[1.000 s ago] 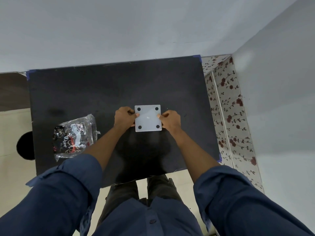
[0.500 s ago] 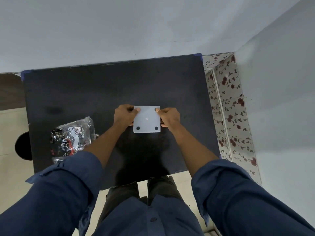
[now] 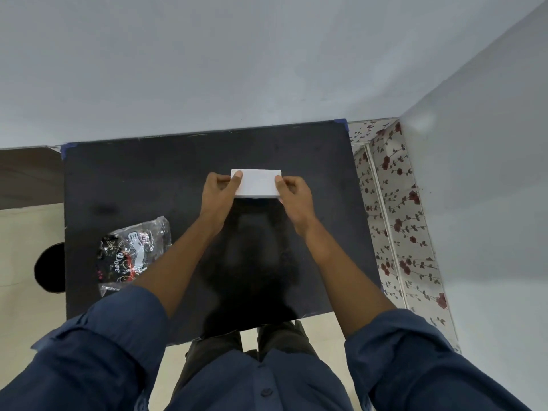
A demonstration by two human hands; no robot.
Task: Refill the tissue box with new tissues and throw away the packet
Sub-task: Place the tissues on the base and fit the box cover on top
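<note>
Your box [image 3: 257,183] sits mid-surface, toward the far side, with bare black surface [image 3: 133,179] all around it and the far edge against the wall. Your left hand [image 3: 218,189] and right hand [image 3: 293,192] grip its two ends (thumbs on top). The packet [image 3: 133,253] lies near-left, by the left edge.

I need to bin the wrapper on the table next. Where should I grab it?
Pinch the crinkled clear top edge of the packet, coming from above with the left hand, the nearer one. It lies flat and limp on the table, so only loose film can be pinched.
</note>
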